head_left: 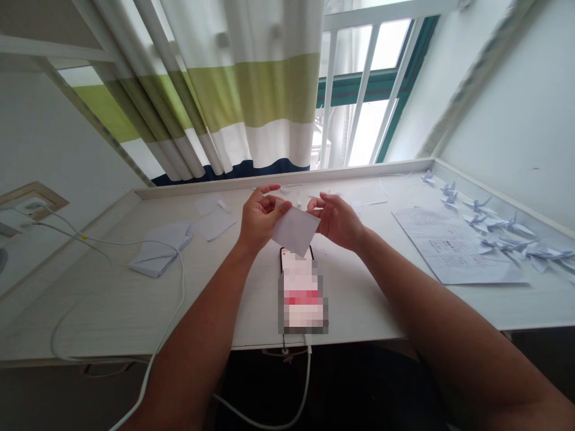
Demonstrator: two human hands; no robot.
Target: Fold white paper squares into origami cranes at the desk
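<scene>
My left hand (259,220) pinches a small square of white paper (296,230) by its upper left part, thumb in front. The paper is tilted above the desk, one corner pointing down. At its right corner is my right hand (336,220), fingers loosely bent and apart; some fingertips lie behind the paper's edge, and I cannot tell whether they touch it. Below the paper lies a phone (302,293), its screen partly blurred out, its top end close under the paper's lower corner.
A stack of folded white papers (159,250) and loose sheets (217,224) lie left on the desk (359,299). On the right are a printed sheet (449,248) and several folded paper cranes (498,224). A white cable (183,275) crosses the left side; another cable (309,377) hangs from the phone.
</scene>
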